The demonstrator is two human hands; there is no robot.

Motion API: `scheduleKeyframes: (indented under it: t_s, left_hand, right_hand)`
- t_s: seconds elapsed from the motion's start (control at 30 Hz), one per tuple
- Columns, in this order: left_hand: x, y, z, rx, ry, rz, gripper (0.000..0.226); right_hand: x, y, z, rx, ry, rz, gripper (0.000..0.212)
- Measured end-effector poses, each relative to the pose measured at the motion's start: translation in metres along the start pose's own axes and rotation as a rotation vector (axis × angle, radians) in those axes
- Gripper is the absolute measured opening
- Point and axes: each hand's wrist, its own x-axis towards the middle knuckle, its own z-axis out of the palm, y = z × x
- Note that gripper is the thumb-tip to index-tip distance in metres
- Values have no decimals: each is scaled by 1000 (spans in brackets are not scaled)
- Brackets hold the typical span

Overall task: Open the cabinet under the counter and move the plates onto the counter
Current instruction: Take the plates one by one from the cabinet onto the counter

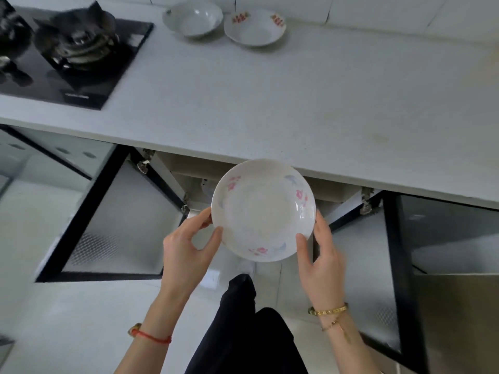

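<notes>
I hold a white plate with pink and blue flowers (263,210) level in front of the counter's front edge, above the open cabinet. My left hand (189,247) grips its left rim and my right hand (321,255) grips its right rim. Both cabinet doors hang open: the left door (118,220) and the right door (378,265), each frosted glass in a black frame. Two more plates stand on the white counter (270,103) at the back: a plain white plate (193,18) and a plate with red marks (255,27). The cabinet's inside is mostly hidden by the held plate.
A black gas hob (67,55) with a dark burner fills the counter's back left. Light floor tiles (67,319) lie below. My dark trouser leg (243,333) shows between my arms. A steel surface (459,319) sits at the lower right.
</notes>
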Motion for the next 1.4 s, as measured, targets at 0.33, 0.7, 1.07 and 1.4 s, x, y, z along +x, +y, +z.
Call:
scheduleKeyframes:
  t_s: [0.33, 0.7, 1.07, 1.4]
  left_hand:
    - [-20, 100, -47, -81, -38, 18, 39]
    - [50, 127, -29, -152, -80, 77, 36]
    - [202, 154, 17, -104, -142, 110, 32]
    - [318, 181, 74, -73, -216, 155, 33]
  right_hand:
    - [-2, -85, -92, -12, -8, -67, 52]
    - [67, -95, -101, 26, 16, -46, 50]
    - [219, -90, -82, -24, 76, -37, 47]
    - [335, -74, -85, -83, 132, 5, 46]
